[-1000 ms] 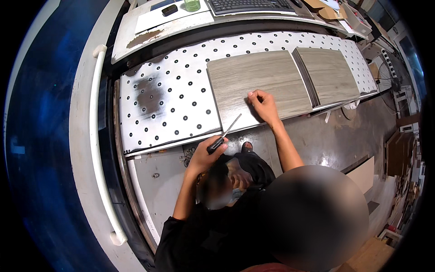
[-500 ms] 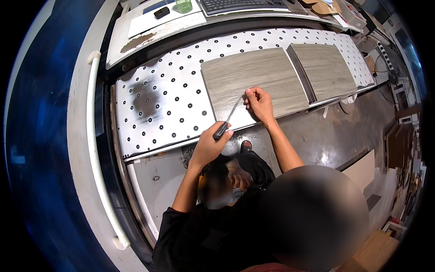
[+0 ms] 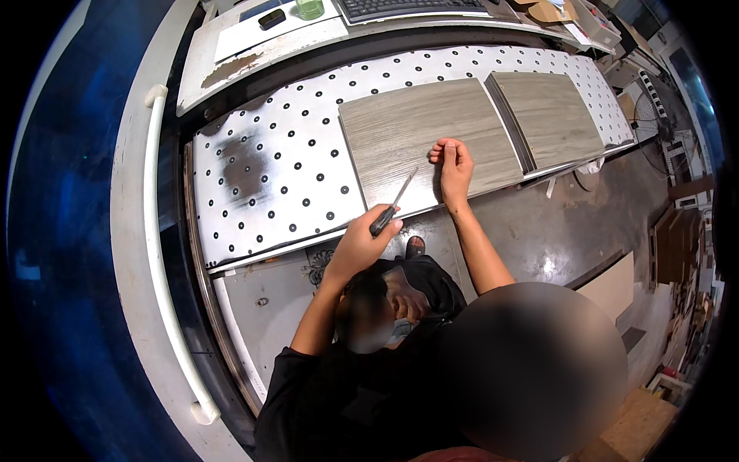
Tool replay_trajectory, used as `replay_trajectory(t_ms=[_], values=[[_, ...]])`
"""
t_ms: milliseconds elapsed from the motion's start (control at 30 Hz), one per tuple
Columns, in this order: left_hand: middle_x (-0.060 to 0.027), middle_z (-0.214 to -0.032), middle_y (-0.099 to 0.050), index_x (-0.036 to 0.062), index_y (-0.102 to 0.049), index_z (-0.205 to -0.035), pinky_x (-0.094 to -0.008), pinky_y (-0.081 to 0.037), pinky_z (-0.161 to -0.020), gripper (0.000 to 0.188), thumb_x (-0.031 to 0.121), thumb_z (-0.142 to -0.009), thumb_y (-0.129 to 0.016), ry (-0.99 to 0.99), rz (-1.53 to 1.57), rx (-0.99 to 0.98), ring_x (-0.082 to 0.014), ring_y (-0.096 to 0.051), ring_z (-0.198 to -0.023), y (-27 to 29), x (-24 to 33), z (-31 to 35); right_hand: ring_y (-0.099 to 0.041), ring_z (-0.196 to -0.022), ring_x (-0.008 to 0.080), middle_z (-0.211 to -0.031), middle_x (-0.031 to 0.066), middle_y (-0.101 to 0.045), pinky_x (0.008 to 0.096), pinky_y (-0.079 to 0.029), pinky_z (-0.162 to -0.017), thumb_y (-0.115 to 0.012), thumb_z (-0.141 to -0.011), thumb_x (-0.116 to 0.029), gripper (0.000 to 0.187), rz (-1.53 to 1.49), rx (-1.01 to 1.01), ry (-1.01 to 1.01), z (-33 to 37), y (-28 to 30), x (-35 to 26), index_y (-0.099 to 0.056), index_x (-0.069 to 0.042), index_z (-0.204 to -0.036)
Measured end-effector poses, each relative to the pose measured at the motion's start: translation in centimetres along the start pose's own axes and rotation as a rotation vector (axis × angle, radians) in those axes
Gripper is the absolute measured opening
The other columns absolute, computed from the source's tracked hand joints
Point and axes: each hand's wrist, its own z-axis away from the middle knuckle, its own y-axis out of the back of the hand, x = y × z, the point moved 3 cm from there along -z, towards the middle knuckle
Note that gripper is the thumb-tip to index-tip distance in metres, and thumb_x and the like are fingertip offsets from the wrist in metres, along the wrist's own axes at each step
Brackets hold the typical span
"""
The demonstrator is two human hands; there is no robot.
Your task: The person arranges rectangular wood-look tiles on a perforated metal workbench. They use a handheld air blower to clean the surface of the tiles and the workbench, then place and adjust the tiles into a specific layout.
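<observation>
In my left hand [image 3: 362, 240] is a screwdriver [image 3: 382, 222], its black handle wrapped by my fingers. The thin metal shaft points up and to the right, over the near part of a grey wood-grain panel [image 3: 416, 115]. My right hand [image 3: 454, 165] is above the right part of that panel, apart from the screwdriver's tip. Its fingers are curled in toward the palm, and whatever they may hold is hidden. A second wood-grain board [image 3: 550, 119], with a dark grooved edge on its left side, lies to the right of the first.
Both boards rest on a white table [image 3: 296, 173] dotted with black studs, with a dark smudge at its left. Behind it, a shelf carries a keyboard [image 3: 412, 8], a green cup [image 3: 309, 8] and a small black device [image 3: 272, 19]. A white rail [image 3: 158, 254] runs down the left.
My right hand has moved slightly right and up, away from the screwdriver's tip, and its fingers have curled. The screwdriver in my left hand has shifted slightly right.
</observation>
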Motion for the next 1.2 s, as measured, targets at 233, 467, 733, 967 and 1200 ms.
replay_trajectory(t_ms=[233,467,733,967,1200], values=[[-0.0087,-0.108,-0.072,0.0072,-0.068,-0.125,-0.0332,-0.049,-0.092,0.046,0.042,-0.096,-0.068,0.049,0.006,-0.454,-0.0175,-0.065,-0.100,0.9,-2.2,4.6,-0.056,-0.068,0.0088,-0.073,0.0022,-0.061,0.0239,-0.046,-0.063,-0.050,-0.108,-0.027,0.039,0.085,-0.127,-0.062,-0.3,0.4,0.9,-0.062,-0.002,-0.081],[-0.0084,-0.109,-0.069,0.0044,-0.062,-0.131,-0.0295,-0.046,-0.093,0.043,0.033,-0.099,-0.066,0.046,0.055,-0.121,-0.0146,-0.059,-0.098,3.5,-1.8,5.3,-0.051,-0.062,0.0049,-0.072,-0.0030,-0.060,0.0211,-0.041,-0.057,-0.057,-0.105,-0.022,0.021,0.314,-0.224,-0.165,0.6,-0.3,-0.3,-0.068,-0.004,-0.108],[-0.0188,-0.146,-0.044,0.0017,-0.040,-0.146,-0.0462,-0.025,-0.118,0.060,0.030,-0.098,-0.063,-0.226,0.061,0.502,-0.0349,-0.033,-0.141,1.8,0.0,1.3,-0.041,-0.136,0.0327,-0.147,0.0247,-0.039,0.0439,-0.037,-0.113,-0.076,-0.080,-0.014,0.093,0.485,-0.986,0.205,12.6,-10.8,-5.9,-0.024,0.001,-0.156],[-0.0287,-0.161,-0.023,0.0039,-0.024,-0.157,-0.0548,-0.019,-0.122,0.088,0.053,-0.095,-0.063,-0.223,-0.525,0.470,-0.0438,-0.020,-0.151,8.3,-2.3,-1.4,-0.058,-0.064,0.0108,-0.077,0.0029,-0.059,0.0254,-0.049,-0.061,-0.062,-0.095,-0.008,0.028,0.063,-0.454,-0.518,8.4,-7.4,-3.5,-0.057,0.001,-0.121],[-0.0298,-0.159,-0.028,0.0047,-0.039,-0.153,-0.0586,-0.017,-0.121,0.077,0.055,-0.097,-0.054,0.245,-0.870,0.820,-0.0460,-0.022,-0.149,25.1,-18.2,-4.4,-0.053,-0.054,0.0088,-0.070,-0.0001,-0.057,0.0254,-0.043,-0.052,-0.062,-0.093,-0.009,0.020,0.269,-1.021,-0.815,10.5,-7.5,-5.6,-0.060,-0.002,-0.111]])
